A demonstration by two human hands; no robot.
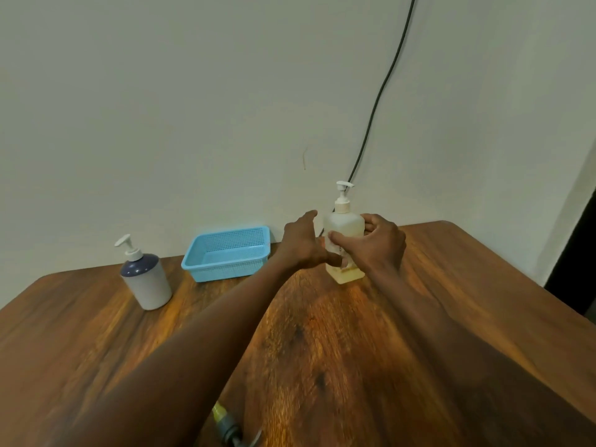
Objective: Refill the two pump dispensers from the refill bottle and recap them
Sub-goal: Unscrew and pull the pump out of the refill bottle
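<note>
Right now both bare hands reach out over the wooden table (467, 285) toward a translucent pump dispenser (343, 235) that stands upright near the far edge, close to the pale wall (193, 108). The right hand (377, 245) wraps the bottle's body from the right, thumb across the front and fingers curled round the far side, so it has a firm hold of it. The left hand (301, 245) sits just left of the bottle with its fingers spread and loosely open; its thumb reaches in against the lower front of the bottle, but whether it presses or merely touches I cannot tell. The white pump head is screwed on top, nozzle pointing right. A thin layer of yellowish liquid shows at the bottom of the bottle.

Well apart to the left stands the 2nd pump dispenser (146, 279), grey with a dark blue shoulder and a white pump on top, untouched. Between the 2 dispensers, against the wall, lies a light blue plastic basket (206, 264). A dark cable (383, 88) runs down the wall behind the held bottle. At the near edge, below the left forearm, a yellowish and grey object (225, 424) peeks out, too blurred to identify.
</note>
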